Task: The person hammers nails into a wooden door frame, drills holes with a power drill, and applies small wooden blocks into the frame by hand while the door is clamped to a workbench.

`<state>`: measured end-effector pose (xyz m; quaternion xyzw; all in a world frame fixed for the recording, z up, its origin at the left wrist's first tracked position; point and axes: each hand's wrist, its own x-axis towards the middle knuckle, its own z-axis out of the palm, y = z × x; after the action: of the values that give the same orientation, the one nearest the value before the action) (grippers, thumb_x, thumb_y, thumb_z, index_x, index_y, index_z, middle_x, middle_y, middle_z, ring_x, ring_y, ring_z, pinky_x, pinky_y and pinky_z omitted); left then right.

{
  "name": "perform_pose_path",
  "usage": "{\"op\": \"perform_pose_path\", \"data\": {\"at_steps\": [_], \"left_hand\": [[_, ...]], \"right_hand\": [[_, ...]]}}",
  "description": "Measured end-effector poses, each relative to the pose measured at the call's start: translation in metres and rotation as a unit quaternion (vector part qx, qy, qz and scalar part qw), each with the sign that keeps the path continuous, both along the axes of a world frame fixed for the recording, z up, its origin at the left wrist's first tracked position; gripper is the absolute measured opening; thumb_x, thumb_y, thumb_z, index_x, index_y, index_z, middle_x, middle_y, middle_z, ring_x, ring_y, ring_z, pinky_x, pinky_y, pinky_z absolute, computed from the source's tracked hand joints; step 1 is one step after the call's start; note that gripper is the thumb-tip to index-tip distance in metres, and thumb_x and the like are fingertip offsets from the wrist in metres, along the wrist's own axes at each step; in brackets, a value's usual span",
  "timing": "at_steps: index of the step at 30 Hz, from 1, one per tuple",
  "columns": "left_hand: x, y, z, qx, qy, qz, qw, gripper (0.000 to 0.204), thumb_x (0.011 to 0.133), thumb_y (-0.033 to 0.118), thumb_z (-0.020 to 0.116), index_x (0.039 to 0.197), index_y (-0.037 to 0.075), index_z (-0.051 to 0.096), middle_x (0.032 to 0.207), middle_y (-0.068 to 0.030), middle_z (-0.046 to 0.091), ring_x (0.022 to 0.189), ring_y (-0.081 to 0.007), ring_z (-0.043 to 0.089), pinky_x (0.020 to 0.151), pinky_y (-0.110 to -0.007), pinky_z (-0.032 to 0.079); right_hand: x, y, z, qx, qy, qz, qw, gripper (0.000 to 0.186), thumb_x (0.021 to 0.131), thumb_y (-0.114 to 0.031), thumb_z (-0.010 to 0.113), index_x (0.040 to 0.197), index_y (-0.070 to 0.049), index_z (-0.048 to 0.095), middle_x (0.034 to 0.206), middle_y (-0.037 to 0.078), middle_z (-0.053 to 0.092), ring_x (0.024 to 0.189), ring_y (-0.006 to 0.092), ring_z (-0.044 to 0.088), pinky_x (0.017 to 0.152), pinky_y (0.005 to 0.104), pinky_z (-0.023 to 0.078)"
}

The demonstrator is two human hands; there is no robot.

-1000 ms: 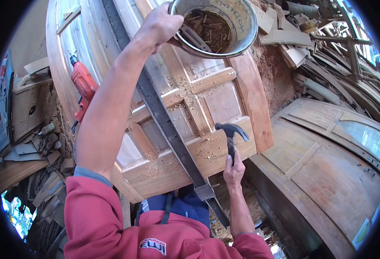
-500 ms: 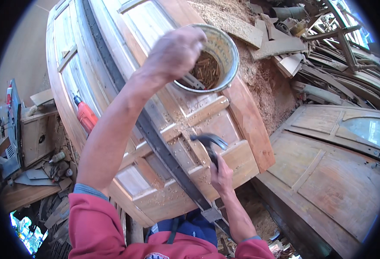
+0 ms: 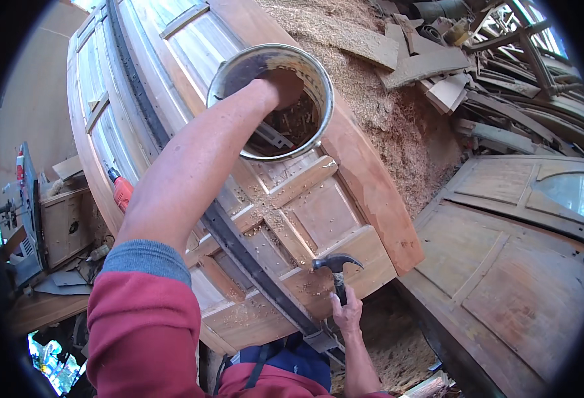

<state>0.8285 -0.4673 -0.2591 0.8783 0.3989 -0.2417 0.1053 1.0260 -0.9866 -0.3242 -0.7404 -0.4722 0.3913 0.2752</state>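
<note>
Head view, near to far. The right hand (image 3: 347, 312) is closed around the handle of a claw hammer (image 3: 336, 266), fingers wrapped fully; the head stands upright just above the near end of a wooden panelled door (image 3: 318, 212) lying flat. A dark metal bar clamp (image 3: 239, 249) runs lengthwise across the door, its near end just beside that hand. Wood shavings lie scattered over the panels.

Farther on, the left hand (image 3: 280, 86) is plunged into a metal bucket (image 3: 272, 99) that rests on the door's surface. The fingers are hidden below the rim among small dark pieces, seemingly nails; whether they grip anything cannot be told.

Risks, as judged: blind groping among pointed pieces may prick the fingers. The bucket sits near the door's edge, so a sideways pull could tip it and spill the contents into the sawdust heap (image 3: 385, 99) beyond. The hammer, held one-handed while attention is elsewhere, could knock and dent the panel.
</note>
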Motion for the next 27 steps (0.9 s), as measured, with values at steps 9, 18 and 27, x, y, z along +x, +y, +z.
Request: {"op": "perform_pose_path", "data": {"at_steps": [9, 18, 27], "left_hand": [[-0.005, -0.015, -0.021, 0.029, -0.113, 0.074, 0.990, 0.018, 0.087, 0.012, 0.060, 0.095, 0.008, 0.075, 0.100, -0.0201, 0.073, 0.097, -0.0356, 0.071, 0.086, -0.047, 0.055], [-0.007, -0.026, 0.015, -0.070, -0.152, 0.068, 0.983, 0.022, 0.087, 0.018, 0.062, 0.106, 0.010, 0.071, 0.108, -0.0155, 0.072, 0.103, -0.0336, 0.067, 0.089, -0.042, 0.053], [-0.042, -0.056, 0.081, -0.078, -0.416, 0.109, 0.899, 0.019, 0.085, 0.016, 0.077, 0.094, 0.004, 0.064, 0.073, -0.0053, 0.064, 0.071, -0.0132, 0.061, 0.067, -0.030, 0.050]], "right_hand": [[0.006, -0.013, -0.003, -0.042, 0.043, -0.040, 0.997, 0.027, 0.090, -0.011, 0.071, 0.114, -0.001, 0.064, 0.071, 0.010, 0.062, 0.062, 0.0214, 0.062, 0.058, 0.0349, 0.049], [0.007, -0.013, -0.017, -0.021, 0.080, -0.117, 0.990, 0.023, 0.094, -0.011, 0.067, 0.113, -0.001, 0.064, 0.066, -0.002, 0.057, 0.055, 0.0063, 0.051, 0.051, 0.0267, 0.043], [0.004, -0.016, -0.023, -0.030, 0.096, -0.128, 0.987, 0.022, 0.093, -0.012, 0.068, 0.112, -0.001, 0.064, 0.064, -0.002, 0.057, 0.054, 0.0063, 0.053, 0.049, 0.0263, 0.044]]}}
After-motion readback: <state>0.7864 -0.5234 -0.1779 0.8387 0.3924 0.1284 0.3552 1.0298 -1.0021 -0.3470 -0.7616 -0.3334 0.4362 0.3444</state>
